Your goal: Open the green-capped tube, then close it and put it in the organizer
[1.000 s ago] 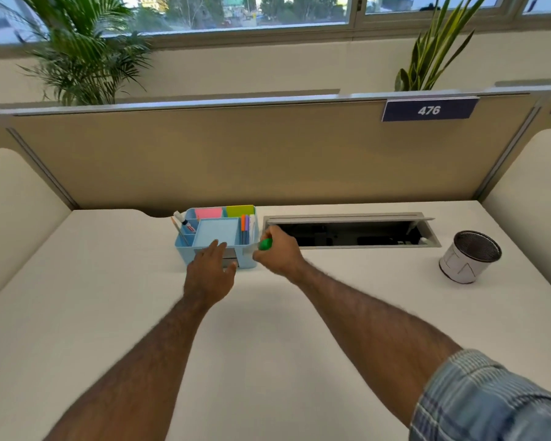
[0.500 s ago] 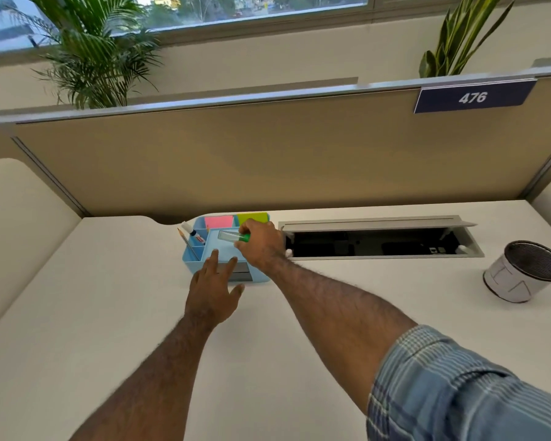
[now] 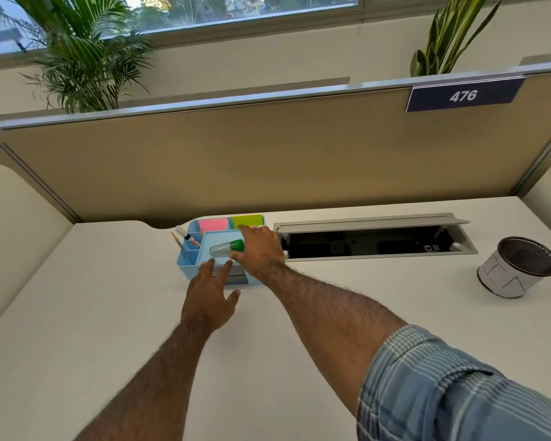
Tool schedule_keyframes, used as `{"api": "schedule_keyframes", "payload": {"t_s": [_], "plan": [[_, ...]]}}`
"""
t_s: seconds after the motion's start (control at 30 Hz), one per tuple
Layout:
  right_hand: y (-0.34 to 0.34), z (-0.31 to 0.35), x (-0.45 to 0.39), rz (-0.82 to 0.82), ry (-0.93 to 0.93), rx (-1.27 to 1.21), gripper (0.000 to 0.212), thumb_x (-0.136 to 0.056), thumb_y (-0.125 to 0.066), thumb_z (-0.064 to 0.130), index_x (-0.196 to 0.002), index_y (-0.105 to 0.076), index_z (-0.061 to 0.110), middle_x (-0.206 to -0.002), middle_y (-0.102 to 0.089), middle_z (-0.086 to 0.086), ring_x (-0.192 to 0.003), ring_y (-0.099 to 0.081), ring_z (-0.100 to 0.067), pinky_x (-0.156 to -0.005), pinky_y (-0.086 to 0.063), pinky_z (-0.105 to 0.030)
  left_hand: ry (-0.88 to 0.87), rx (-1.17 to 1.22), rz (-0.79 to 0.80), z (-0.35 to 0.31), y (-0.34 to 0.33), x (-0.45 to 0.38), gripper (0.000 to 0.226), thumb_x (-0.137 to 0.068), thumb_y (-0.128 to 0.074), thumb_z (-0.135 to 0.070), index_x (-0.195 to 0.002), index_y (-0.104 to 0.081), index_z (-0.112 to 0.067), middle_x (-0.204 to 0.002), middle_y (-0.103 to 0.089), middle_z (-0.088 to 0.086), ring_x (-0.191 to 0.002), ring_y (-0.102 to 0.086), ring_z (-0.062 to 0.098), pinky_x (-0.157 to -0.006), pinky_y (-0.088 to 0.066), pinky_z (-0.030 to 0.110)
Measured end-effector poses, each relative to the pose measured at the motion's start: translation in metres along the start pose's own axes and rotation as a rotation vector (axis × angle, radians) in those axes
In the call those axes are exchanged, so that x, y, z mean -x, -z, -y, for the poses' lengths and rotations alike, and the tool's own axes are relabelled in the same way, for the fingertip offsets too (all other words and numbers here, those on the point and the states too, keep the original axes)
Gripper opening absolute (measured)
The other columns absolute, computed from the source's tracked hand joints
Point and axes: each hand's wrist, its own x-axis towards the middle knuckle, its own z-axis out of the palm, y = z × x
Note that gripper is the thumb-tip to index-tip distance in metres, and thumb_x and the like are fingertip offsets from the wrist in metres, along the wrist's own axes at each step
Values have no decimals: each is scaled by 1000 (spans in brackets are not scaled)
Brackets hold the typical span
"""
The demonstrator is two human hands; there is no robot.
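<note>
Tube [image 3: 226, 248] now lies capped in the organizer [image 3: 185, 265] centre tray, lower than before. Right hand [image 3: 260, 249] fingers loosening at its green cap; left hand [image 3: 209, 299] spread, steadying near wall. Placement nearly done; release remains.

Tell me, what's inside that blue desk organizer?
The organizer holds pink notes, green notes, a pencil, a marker, and the green-capped tube. The right hand covers its right side.

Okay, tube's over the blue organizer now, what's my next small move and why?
Probably let go with the right hand: the capped tube lies sideways over the organizer's big front compartment, and the left hand steadies the front wall.
</note>
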Motion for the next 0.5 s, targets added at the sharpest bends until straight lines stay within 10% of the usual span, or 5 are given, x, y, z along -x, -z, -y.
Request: {"api": "schedule_keyframes", "payload": {"t_s": [0.5], "plan": [[120, -47, 80, -26, -70, 195, 61, -87, -57, 54, -136, -49, 18, -138, -55, -5, -129, -45, -24, -108, -37, -40, -153, -79, 43, -84, 78, 31, 56, -93, -44, -49, -136, -51, -14, -140, -54, 10, -128, -49, 27, -108, -40, 40]]}}
